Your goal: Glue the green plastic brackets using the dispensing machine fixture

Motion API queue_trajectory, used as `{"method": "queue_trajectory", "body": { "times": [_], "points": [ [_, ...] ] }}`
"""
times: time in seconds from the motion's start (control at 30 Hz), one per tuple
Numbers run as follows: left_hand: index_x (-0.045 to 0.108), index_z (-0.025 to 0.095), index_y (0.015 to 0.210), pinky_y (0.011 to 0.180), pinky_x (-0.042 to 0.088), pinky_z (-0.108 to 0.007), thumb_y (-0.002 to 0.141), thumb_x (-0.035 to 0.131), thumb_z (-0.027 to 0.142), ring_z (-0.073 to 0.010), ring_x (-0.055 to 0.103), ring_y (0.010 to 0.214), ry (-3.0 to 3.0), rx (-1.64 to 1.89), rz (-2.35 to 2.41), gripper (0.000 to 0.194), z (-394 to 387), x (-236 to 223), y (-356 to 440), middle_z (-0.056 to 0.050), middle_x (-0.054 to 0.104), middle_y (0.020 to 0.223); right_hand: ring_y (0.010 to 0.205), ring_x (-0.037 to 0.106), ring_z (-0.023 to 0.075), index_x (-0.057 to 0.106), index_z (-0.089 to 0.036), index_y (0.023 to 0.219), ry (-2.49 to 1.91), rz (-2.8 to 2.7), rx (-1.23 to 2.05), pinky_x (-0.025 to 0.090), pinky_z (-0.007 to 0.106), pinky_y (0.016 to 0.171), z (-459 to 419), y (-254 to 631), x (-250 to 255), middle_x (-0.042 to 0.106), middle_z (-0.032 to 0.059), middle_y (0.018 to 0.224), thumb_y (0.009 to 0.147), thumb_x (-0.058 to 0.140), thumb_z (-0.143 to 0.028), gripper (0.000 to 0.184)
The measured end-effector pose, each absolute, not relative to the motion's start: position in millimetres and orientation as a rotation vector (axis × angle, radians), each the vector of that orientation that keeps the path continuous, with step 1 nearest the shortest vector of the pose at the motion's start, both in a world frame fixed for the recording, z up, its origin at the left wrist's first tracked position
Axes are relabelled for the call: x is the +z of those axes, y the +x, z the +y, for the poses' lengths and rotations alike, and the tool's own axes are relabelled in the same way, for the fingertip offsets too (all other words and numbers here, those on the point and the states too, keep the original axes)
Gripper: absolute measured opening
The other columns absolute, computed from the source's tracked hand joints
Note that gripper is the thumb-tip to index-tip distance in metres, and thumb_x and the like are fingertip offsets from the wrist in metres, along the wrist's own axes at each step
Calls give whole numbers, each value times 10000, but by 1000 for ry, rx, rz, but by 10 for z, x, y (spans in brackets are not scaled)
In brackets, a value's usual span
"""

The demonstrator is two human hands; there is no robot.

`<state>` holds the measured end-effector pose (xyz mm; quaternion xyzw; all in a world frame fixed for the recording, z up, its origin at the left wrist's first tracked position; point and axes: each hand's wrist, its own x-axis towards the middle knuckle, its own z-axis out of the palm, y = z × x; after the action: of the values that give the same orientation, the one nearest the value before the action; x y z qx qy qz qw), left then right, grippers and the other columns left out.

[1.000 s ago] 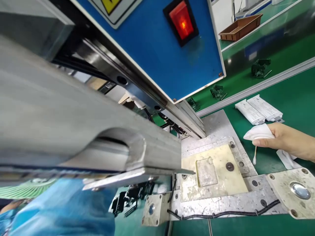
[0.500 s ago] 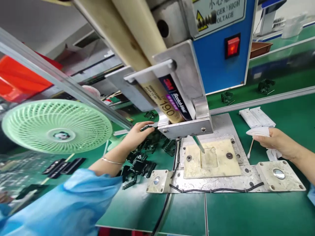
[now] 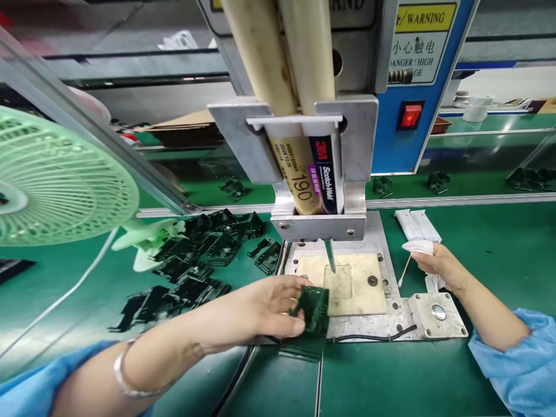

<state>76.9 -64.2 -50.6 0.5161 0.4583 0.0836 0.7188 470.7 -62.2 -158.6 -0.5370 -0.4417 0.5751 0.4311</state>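
Observation:
My left hand [image 3: 278, 307] grips a dark green plastic part [image 3: 315, 315] between thumb and fingers, just in front of the cream fixture plate [image 3: 313, 269]. Over that plate points the thin nozzle [image 3: 330, 255] of a two-tube adhesive cartridge [image 3: 299, 174]. At the right, my right hand [image 3: 443, 266] is closed around a cotton swab [image 3: 405, 271], tip downward, and a white cloth [image 3: 419, 248]. Beyond it lie white packets [image 3: 417, 223]. A heap of similar dark parts [image 3: 208, 246] lies left of the fixture.
A green fan [image 3: 65, 179] stands at the left, beside a slanted metal post [image 3: 108, 127]. The blue machine housing [image 3: 391, 139] has a lit red switch [image 3: 410, 116]. A block with a round metal button [image 3: 438, 312] sits right of the plate. A black cable [image 3: 237, 379] crosses the table.
My left hand has come from the heap of parts toward the front of the fixture, now holding a dark green part. The right hand keeps the swab and cloth. The camera view has turned.

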Motion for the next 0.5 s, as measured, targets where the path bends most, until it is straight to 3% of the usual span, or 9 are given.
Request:
{"method": "queue_trajectory", "body": {
  "times": [0.1, 0.27, 0.37, 0.5],
  "points": [
    [647, 171, 1119, 1012, 486, -394, 559, 958, 362, -286, 616, 1142, 1077, 171, 1021, 668, -593, -529, 1032, -116, 672, 1171, 472, 148, 44, 630, -136, 1014, -1327, -1111, 1444, 93, 250, 474, -624, 4708, -1579, 224, -137, 535, 640, 846, -610, 641],
    [670, 177, 988, 1092, 422, -464, 584, 941, 464, -339, 555, 1245, 1171, 228, 1035, 564, -385, -524, 1150, -132, 652, 1195, 466, 147, 43, 632, -142, 967, -1318, -1110, 1453, 87, 247, 467, -625, 4651, -1509, 220, -140, 528, 609, 851, -616, 634],
    [616, 189, 1032, 1113, 389, -463, 635, 916, 477, -298, 551, 1213, 1289, 323, 1015, 574, -316, -606, 1149, -113, 623, 1181, 458, 143, 39, 638, -141, 960, -1322, -1103, 1452, 74, 242, 459, -623, 4614, -1475, 223, -141, 525, 568, 856, -633, 666],
    [478, 215, 1174, 952, 497, -431, 738, 842, 487, -224, 586, 979, 1493, 412, 893, 629, -316, -782, 1206, -41, 561, 985, 461, 153, 36, 651, -128, 1005, -1313, -1127, 1460, 82, 232, 456, -627, 4601, -1462, 271, -132, 538, 574, 858, -619, 686]
  ]
}}
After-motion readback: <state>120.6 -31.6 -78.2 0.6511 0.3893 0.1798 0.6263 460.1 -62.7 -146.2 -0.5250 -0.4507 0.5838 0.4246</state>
